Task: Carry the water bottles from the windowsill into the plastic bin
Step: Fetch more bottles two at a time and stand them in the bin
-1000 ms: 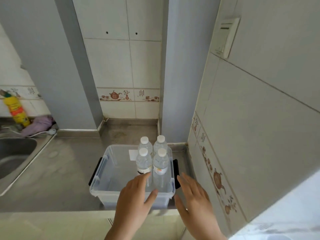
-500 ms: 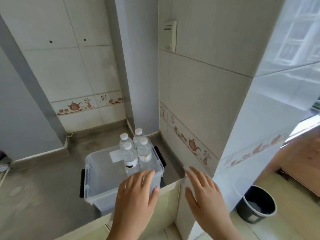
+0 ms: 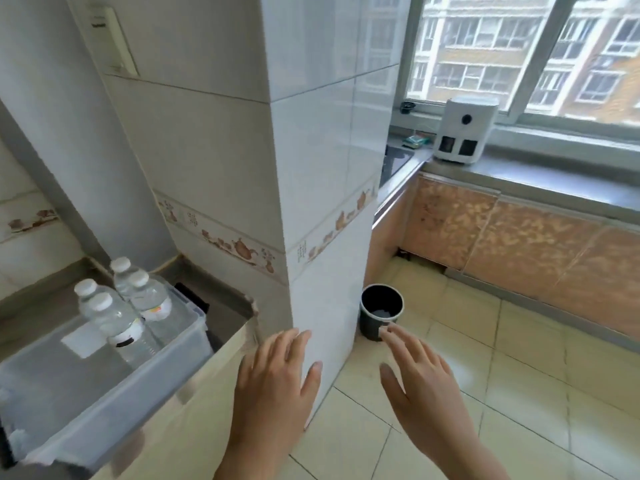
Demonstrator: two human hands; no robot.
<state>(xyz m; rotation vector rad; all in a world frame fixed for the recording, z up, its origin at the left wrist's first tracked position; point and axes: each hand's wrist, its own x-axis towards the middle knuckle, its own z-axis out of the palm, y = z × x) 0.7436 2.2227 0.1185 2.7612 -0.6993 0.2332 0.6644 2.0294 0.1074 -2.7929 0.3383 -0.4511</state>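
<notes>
Four bottles (image 3: 119, 315) with white caps are seen standing upright and close together in the far right corner of the clear bin (image 3: 104, 386), two behind and two in front. The bin is set on the desk (image 3: 228, 315) at the lower left, with a white label visible through its floor and a black latch at its right end. Both hands are held out in front with nothing in them: the left hand (image 3: 273, 386) is spread, fingers straight, before the tiled pillar (image 3: 322, 168), and the right hand (image 3: 420, 379) is spread likewise over the floor (image 3: 519, 393). A dark pail (image 3: 381, 311) is placed on the floor just beside the pillar's foot. Further right, a white appliance (image 3: 462, 133) is seen on the windowsill (image 3: 554, 168) under the window (image 3: 519, 46), above orange cabinet doors. No bottles can be made out on the windowsill.
</notes>
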